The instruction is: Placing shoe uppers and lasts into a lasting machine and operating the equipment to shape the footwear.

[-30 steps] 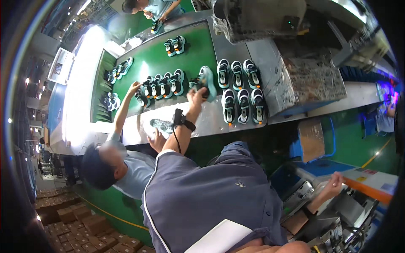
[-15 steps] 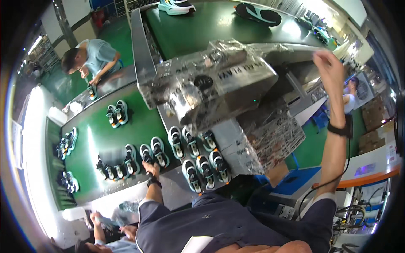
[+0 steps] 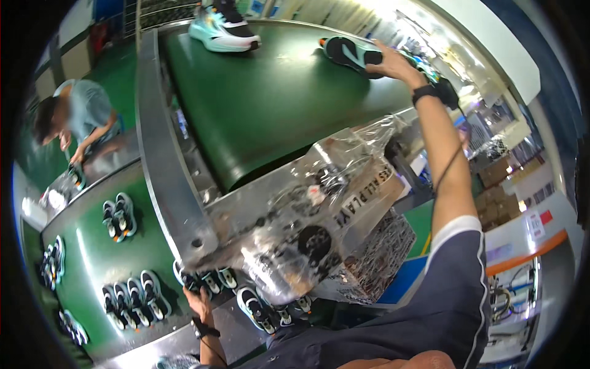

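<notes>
Right hand (image 3: 393, 61) closed on a dark shoe (image 3: 351, 54) over the upper green belt (image 3: 276, 104). Left hand (image 3: 198, 301) gripping a shoe (image 3: 187, 281) on the lower belt (image 3: 98, 258)

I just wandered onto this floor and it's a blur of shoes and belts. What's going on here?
A person stands at a two-level shoe line. Their right hand reaches up to the upper green conveyor belt and grips a dark sneaker with a teal sole. Their left hand is low, at a dark sneaker with a white sole among rows on the lower green belt. Another teal and white sneaker sits farther up the top belt. A co-worker in a grey shirt bends over the lower line.
</notes>
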{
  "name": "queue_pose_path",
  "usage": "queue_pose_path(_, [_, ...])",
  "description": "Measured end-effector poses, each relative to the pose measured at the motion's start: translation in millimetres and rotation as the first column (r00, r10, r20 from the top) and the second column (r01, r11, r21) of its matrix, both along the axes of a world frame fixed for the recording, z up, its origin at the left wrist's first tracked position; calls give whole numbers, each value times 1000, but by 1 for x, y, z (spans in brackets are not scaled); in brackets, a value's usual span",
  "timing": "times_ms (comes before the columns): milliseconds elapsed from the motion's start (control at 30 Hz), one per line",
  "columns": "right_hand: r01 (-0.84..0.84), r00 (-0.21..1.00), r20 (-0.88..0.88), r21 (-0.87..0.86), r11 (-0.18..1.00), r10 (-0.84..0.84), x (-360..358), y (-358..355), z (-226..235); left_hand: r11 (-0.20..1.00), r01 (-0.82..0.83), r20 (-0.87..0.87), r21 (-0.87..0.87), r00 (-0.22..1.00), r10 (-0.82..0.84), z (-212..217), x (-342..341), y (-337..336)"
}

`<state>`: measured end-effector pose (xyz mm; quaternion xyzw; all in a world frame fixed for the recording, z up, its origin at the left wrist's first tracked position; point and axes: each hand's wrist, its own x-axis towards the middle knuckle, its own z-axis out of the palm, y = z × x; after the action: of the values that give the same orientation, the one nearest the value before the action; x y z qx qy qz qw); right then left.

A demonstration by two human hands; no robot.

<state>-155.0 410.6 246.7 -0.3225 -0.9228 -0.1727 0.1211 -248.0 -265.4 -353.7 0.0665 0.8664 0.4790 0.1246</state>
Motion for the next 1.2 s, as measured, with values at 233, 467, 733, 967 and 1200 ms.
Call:
queue_pose_path(233, [360, 932, 89, -345, 867, -352, 4, -22, 10, 995, 33, 82, -93, 996, -26, -24, -5, -6])
queue_pose_path(467, [45, 995, -96, 109, 993, -35, 54, -96, -1, 989, 56, -384, -134, 917, -104, 73, 27, 0])
queue_pose_path(733, [-229, 800, -444, 397, 889, 404, 278, -280, 4, 267, 274, 217, 924, 198, -956, 312, 218, 127])
queue_pose_path(967, [27, 955, -290, 293, 956, 62, 488, -467, -58, -29, -173, -155, 985, -781, -606, 423, 376, 192])
queue_pose_path(1200, [-127, -119, -876, -454, 882, -468, 665, -649, -151, 173, 125, 207, 977, -750, -629, 406, 583, 129])
